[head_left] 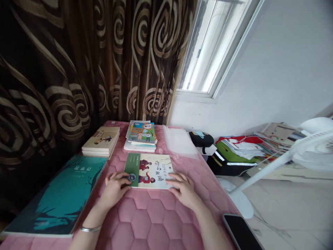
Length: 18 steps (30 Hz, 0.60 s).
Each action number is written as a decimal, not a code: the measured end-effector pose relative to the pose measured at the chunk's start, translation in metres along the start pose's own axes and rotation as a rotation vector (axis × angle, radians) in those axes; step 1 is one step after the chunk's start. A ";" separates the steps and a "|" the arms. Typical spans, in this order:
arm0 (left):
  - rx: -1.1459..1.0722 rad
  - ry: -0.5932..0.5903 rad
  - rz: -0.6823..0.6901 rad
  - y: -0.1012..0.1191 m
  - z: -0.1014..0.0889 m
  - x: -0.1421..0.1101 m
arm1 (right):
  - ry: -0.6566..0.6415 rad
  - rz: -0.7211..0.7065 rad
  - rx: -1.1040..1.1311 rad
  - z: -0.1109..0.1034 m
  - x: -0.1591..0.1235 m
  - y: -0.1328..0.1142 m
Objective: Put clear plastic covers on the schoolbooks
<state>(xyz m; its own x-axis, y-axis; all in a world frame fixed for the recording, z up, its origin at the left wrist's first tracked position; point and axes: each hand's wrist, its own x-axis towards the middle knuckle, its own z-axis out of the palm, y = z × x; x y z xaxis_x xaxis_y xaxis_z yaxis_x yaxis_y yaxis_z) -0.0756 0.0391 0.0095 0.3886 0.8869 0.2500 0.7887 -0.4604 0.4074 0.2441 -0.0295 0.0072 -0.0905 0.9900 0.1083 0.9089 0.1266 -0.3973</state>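
The left grip (118, 185), a bare hand with fingers apart and slightly curled, touches the left end of the flat green-and-white paperback book (148, 171) near its lower corner; the right grip (183, 189), a bare hand with fingers spread apart, touches its right end. The book lies between them on the pink quilted tabletop (148, 218), its cover showing figures in red and its title turned sideways. Just beyond the book is a short stack of colourful illustrated books (142, 135); beyond it to the left, a stack of beige books (100, 140). A large teal book (67, 194) lies left of it, a translucent white sheet (179, 140) beyond it to the right, and a black-screened phone (241, 231) nearer the viewer to its right.
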 end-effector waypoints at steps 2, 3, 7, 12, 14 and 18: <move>-0.001 -0.017 -0.043 -0.012 -0.009 0.000 | -0.025 0.036 0.043 -0.007 -0.004 0.013; -0.003 -0.025 -0.051 -0.015 -0.012 0.000 | -0.035 0.043 0.060 -0.009 -0.006 0.016; 0.008 -0.029 -0.024 -0.012 -0.016 0.000 | -0.090 0.038 0.059 -0.019 0.000 0.012; 0.068 0.038 0.045 0.003 -0.007 -0.002 | -0.035 -0.054 -0.106 -0.021 0.042 -0.016; 0.082 0.062 0.081 0.008 -0.001 -0.003 | -0.009 -0.104 -0.155 -0.016 0.068 -0.027; 0.095 0.087 0.114 0.011 0.007 -0.004 | -0.051 -0.083 -0.188 -0.004 0.121 -0.041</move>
<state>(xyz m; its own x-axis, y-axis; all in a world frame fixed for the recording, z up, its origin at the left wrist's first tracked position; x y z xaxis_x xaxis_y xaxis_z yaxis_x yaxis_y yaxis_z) -0.0651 0.0307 0.0070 0.4389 0.8204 0.3666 0.7848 -0.5487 0.2883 0.1974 0.0850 0.0405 -0.1847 0.9791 0.0852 0.9570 0.1989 -0.2111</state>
